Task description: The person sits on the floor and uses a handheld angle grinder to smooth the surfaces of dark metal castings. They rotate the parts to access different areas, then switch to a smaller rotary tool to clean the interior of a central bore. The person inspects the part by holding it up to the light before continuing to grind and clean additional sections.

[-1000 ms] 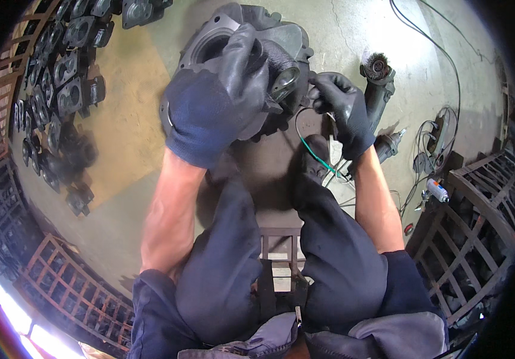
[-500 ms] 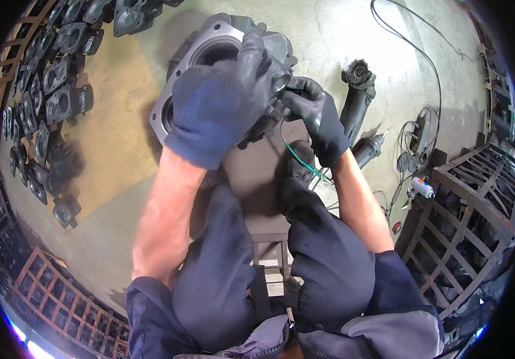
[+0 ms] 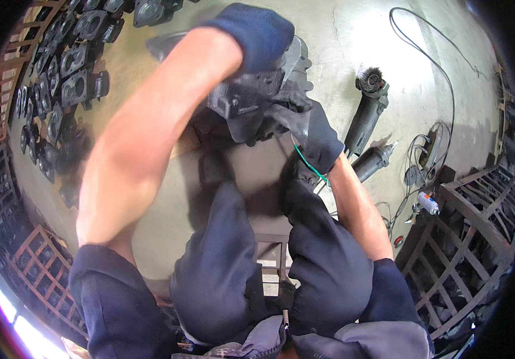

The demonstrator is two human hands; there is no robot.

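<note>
Dark metal casting [image 3: 236, 107], rough and blocky, lies between your gloved hands, its round bores now turned from sight. Your left hand [image 3: 258, 35], in blue knit, has swung over its far side; your right hand [image 3: 309, 125] curls at its right edge. I can't tell whether either hand's fingers are clamped.

Bulky dark-grey metal casting [image 3: 236, 102], angular, lobed right edge, partly hidden, upper centre
</note>
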